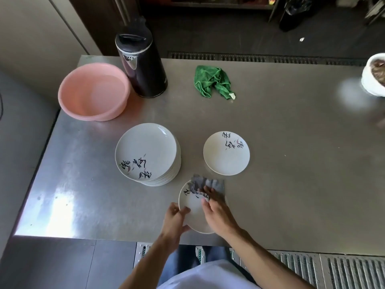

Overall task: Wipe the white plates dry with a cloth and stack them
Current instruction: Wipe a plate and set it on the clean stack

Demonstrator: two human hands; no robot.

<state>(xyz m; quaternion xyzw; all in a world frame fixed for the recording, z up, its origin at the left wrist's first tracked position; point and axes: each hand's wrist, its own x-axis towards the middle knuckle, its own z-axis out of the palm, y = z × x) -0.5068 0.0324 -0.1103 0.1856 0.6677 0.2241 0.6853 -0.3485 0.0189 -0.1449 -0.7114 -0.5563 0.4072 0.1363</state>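
A white plate (192, 205) with black brush lettering is held near the table's front edge. My left hand (176, 219) grips its left rim, thumb on top. My right hand (216, 211) presses a grey cloth (210, 184) flat against the plate's upper right part. To the left stands a tall stack of white plates (146, 152), its top plate showing lettering. A single white plate (226, 153) lies alone on the table to the right of the stack.
On the steel table (291, 163) stand a pink basin (93, 91) and a black kettle (141, 63) at the back left. A crumpled green cloth (212, 81) lies at the back middle. A white bowl (375, 74) sits at the right edge.
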